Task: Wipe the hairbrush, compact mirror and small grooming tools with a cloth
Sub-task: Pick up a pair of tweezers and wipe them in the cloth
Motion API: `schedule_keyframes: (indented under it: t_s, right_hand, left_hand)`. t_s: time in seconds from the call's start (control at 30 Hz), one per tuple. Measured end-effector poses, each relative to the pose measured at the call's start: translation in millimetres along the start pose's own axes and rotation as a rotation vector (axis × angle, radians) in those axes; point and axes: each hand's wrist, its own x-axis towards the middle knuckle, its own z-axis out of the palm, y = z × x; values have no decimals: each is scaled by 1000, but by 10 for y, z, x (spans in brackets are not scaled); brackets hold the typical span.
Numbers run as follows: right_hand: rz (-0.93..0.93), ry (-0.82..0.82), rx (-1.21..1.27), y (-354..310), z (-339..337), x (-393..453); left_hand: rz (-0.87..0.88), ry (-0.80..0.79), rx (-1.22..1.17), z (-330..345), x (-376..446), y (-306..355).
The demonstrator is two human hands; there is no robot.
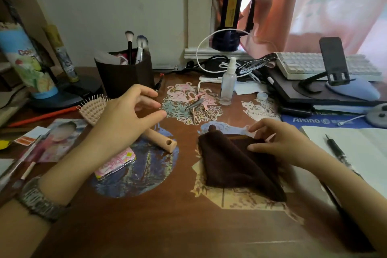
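A person's two bare hands reach over a cluttered wooden desk (167, 226) decorated with paper cut-outs. The left hand (123, 119), a metal watch (39, 201) on its wrist, hovers above a peach hairbrush (94, 109) with fingers loosely curled and thumb near the fingertips, holding nothing. The brush lies bristles up, its handle end, with a hole in it, showing just past the hand. Just beside the handle, nearer the person, lies a pink patterned compact mirror (115, 163), closed. The right hand (280, 142) rests on a folded dark brown cloth (234, 165), fingers and thumb pinching its upper edge. Between and beyond the hands, small metal grooming tools (194, 107) (tweezers among them, it seems) lie on a flamingo cut-out, near a clear spray bottle (228, 84). A brown holder (125, 73) of makeup brushes stands behind the left hand. At the right edge, a blue mat (314, 120) reads "Aisino", and a black ribbon (253, 65) carries white lettering, partly "YOUNG"; the rest is too twisted to read. An open notebook (360, 148) with a black pen lies right of the cloth
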Motion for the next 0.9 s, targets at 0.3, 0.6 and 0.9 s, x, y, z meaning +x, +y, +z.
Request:
schedule_keyframes:
  t_s: [0.3, 0.6, 0.9]
  right_hand:
    - [16, -22, 151, 24, 5, 38]
    - [-38, -87, 251, 11, 4, 16]
    - [-87, 46, 202, 41, 6, 23]
  left_hand:
    - [12, -154, -51, 233, 152, 35]
    - [39, -204, -7, 370, 205, 87]
    - [49, -226, 7, 423, 289, 129]
